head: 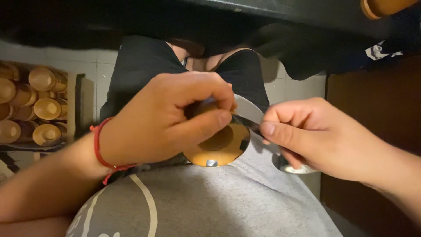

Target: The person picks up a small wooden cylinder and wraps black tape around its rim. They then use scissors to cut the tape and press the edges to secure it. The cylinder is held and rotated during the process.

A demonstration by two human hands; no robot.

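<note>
Grey T-shirt with a pale curved print (pixel 206 202) fills the bottom edge, right under the camera. Above it, left hand (pixel 166 118), red cord on the wrist, is clenched round a round golden-brown lid-like disc with a shiny face (pixel 221 145), held over the lap. Right hand (pixel 315 136) pinches a thin curved silver metal strip (pixel 247 109) that touches the disc's upper rim.

Risks, as I judge them:
- strip edge sits close to the left thumb; a slip could nick skin
- the grip covers only part of the disc, so a hard pull could let it drop to the tiled floor (pixel 280 87)
- light is dim, so the contact point is hard to see

Count: one disc in hand, one strip, two hands. Wooden tray at left (pixel 74 109) holds about nine similar golden round pieces (pixel 46 107); some are cut off, so the count is rough.
</note>
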